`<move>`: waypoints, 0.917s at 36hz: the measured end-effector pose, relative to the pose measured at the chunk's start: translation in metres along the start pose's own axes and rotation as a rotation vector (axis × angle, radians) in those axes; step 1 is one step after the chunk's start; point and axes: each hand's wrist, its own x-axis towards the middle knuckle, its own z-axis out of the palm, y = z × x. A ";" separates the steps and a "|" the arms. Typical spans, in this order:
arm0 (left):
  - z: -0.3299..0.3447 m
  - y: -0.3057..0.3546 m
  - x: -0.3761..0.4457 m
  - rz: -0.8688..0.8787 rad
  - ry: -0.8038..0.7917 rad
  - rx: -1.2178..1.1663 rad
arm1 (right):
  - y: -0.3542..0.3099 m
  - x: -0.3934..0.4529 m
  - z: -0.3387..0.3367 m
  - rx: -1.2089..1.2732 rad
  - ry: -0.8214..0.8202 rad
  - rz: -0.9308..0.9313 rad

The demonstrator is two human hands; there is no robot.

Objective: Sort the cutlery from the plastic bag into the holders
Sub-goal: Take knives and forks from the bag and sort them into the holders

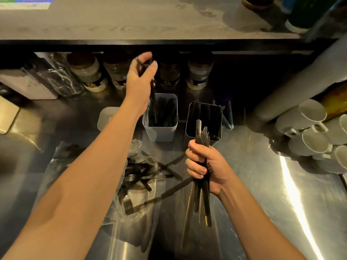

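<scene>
Two hands busy | left (141,76) pinches fork over white holder (159,128) | right (203,166) fists knife bundle (201,136)

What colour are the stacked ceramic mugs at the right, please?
The stacked ceramic mugs are white, seen best in the head view.

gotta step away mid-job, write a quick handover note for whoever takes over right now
Left hand: raised over the left holder, gripping dark cutlery whose lower ends are already inside it.
Right hand: fist closed around a bundle of knives, held in front of the right holder.
Done: both holders already contain some pieces.
Left: forks and other pieces still lie in the plastic bag, and a few loose pieces rest on the steel counter beside it. Drop both handfuls, then sort the rest.
</scene>
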 end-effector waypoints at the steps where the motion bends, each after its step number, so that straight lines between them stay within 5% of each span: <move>1: -0.002 -0.006 -0.001 -0.036 -0.040 0.032 | 0.000 0.001 0.000 0.004 0.002 -0.001; 9: -0.024 -0.018 -0.005 -0.174 -0.135 0.003 | 0.001 0.003 0.004 -0.003 0.031 -0.018; 18: -0.022 0.007 -0.052 -0.008 -0.012 0.324 | 0.000 0.010 0.018 0.077 0.246 -0.131; 25: 0.010 0.018 -0.187 -0.102 -0.583 0.545 | 0.000 0.012 0.025 0.025 0.496 -0.265; 33: 0.009 0.008 -0.215 -0.027 -0.335 0.490 | -0.001 -0.005 0.054 0.000 0.526 -0.326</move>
